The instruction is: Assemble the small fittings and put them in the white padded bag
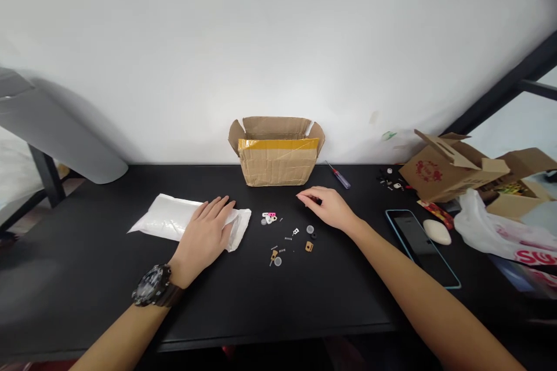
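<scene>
My left hand, with a black watch on the wrist, lies flat with its fingers stretched over the right part of a white plastic pouch. Above the black table, my right hand has its fingers curled together; what they hold, if anything, is too small to tell. Between the hands lie small parts: pink and white pieces, a grey disc, another disc, a tan piece, a tan piece with a pin, a small metal plate and several springs.
An open cardboard box stands against the wall, with a screwdriver to its right. Farther right are a phone, a white oval object, a plastic bag, small black and white parts and an open carton.
</scene>
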`<action>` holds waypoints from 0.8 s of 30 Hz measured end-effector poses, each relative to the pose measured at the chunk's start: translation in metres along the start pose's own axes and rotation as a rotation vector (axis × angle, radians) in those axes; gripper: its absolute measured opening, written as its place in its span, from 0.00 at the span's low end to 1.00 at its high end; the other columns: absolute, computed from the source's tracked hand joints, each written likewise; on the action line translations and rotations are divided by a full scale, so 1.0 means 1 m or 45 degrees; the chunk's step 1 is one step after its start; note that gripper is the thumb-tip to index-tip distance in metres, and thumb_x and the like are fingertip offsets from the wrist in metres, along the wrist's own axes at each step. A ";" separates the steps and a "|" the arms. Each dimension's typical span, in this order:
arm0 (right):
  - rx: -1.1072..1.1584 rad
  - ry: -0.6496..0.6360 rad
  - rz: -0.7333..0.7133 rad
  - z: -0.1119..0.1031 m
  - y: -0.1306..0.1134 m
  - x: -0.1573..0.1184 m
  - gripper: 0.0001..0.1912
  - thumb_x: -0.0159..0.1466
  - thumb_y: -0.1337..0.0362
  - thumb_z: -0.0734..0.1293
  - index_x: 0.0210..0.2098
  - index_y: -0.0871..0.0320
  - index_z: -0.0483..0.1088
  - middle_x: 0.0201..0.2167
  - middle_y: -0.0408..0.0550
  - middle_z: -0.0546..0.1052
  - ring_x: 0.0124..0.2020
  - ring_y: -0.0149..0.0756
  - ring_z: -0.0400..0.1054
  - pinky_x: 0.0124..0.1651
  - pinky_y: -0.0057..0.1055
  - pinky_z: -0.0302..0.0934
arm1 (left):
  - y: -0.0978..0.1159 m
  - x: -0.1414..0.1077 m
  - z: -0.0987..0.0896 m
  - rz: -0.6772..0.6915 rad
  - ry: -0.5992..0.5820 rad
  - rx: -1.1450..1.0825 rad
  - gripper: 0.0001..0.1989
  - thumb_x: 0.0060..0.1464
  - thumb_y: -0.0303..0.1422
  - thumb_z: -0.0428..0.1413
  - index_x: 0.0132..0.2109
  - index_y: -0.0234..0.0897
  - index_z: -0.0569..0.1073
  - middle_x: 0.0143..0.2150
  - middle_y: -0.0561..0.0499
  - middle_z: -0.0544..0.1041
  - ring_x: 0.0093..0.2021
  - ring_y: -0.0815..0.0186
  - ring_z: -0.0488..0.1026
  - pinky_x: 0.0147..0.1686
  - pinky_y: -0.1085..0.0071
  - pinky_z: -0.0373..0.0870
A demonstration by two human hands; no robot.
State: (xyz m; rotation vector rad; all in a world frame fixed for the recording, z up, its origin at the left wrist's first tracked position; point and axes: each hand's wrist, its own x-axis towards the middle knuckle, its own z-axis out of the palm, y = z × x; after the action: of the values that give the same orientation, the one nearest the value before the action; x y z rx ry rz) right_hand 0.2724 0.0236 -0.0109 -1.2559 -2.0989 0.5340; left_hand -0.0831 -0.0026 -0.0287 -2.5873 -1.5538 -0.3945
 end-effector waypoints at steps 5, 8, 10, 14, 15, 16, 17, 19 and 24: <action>-0.010 -0.013 0.042 0.002 0.004 0.001 0.14 0.73 0.56 0.63 0.45 0.50 0.80 0.44 0.46 0.83 0.40 0.38 0.77 0.43 0.36 0.69 | -0.003 -0.002 0.003 0.016 0.025 -0.085 0.26 0.62 0.32 0.46 0.65 0.33 0.70 0.69 0.38 0.68 0.69 0.48 0.64 0.70 0.47 0.57; -0.002 -0.025 0.062 0.002 0.004 0.002 0.14 0.73 0.57 0.63 0.45 0.50 0.80 0.45 0.45 0.83 0.40 0.38 0.77 0.43 0.35 0.69 | -0.004 -0.003 0.004 0.031 0.033 -0.107 0.25 0.62 0.31 0.46 0.64 0.33 0.71 0.69 0.39 0.68 0.70 0.49 0.64 0.70 0.47 0.58; 0.006 -0.030 0.069 0.002 0.004 0.002 0.13 0.73 0.57 0.63 0.45 0.50 0.80 0.45 0.45 0.83 0.41 0.38 0.77 0.43 0.35 0.69 | -0.004 -0.003 0.005 0.061 0.020 -0.118 0.25 0.63 0.29 0.45 0.64 0.32 0.71 0.69 0.39 0.69 0.69 0.51 0.65 0.71 0.49 0.58; 0.010 -0.040 0.065 0.004 0.006 0.003 0.13 0.73 0.57 0.63 0.45 0.50 0.80 0.45 0.45 0.83 0.43 0.39 0.78 0.45 0.35 0.70 | -0.005 -0.002 0.006 0.123 -0.021 -0.168 0.26 0.62 0.24 0.42 0.63 0.32 0.72 0.68 0.40 0.70 0.69 0.54 0.66 0.71 0.49 0.57; 0.008 -0.042 0.065 0.004 0.006 0.003 0.13 0.73 0.57 0.63 0.45 0.50 0.80 0.44 0.45 0.83 0.43 0.39 0.78 0.45 0.35 0.70 | -0.005 -0.002 0.005 0.122 -0.023 -0.176 0.26 0.62 0.24 0.42 0.63 0.33 0.72 0.68 0.40 0.70 0.69 0.54 0.66 0.71 0.49 0.57; 0.006 -0.043 0.066 0.005 0.006 0.003 0.13 0.73 0.57 0.63 0.45 0.50 0.80 0.44 0.45 0.83 0.43 0.39 0.78 0.46 0.36 0.70 | -0.005 -0.002 0.005 0.124 -0.026 -0.180 0.26 0.62 0.24 0.42 0.63 0.33 0.72 0.68 0.40 0.70 0.69 0.54 0.66 0.71 0.49 0.57; 0.005 -0.044 0.067 0.005 0.006 0.003 0.14 0.73 0.57 0.63 0.45 0.50 0.80 0.44 0.46 0.83 0.43 0.39 0.78 0.46 0.36 0.70 | -0.005 -0.002 0.003 0.130 -0.034 -0.182 0.26 0.62 0.25 0.42 0.63 0.33 0.71 0.68 0.40 0.69 0.69 0.54 0.66 0.71 0.49 0.57; 0.008 -0.049 0.070 0.005 0.005 0.003 0.14 0.73 0.57 0.63 0.44 0.50 0.81 0.44 0.46 0.83 0.43 0.39 0.78 0.45 0.36 0.70 | -0.005 -0.003 0.000 0.157 -0.065 -0.185 0.25 0.64 0.26 0.43 0.65 0.33 0.69 0.69 0.41 0.68 0.70 0.55 0.64 0.71 0.49 0.57; 0.038 -0.062 0.069 0.004 0.004 0.001 0.13 0.73 0.57 0.63 0.44 0.50 0.81 0.44 0.46 0.83 0.43 0.40 0.78 0.45 0.36 0.70 | -0.004 -0.005 -0.013 0.225 -0.128 -0.226 0.29 0.66 0.28 0.44 0.72 0.37 0.59 0.73 0.47 0.63 0.73 0.58 0.57 0.74 0.52 0.51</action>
State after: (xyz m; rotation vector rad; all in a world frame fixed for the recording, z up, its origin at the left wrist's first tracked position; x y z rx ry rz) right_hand 0.2717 0.0262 -0.0161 -1.2978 -2.0939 0.6231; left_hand -0.0906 -0.0078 -0.0179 -2.8935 -1.3590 -0.4083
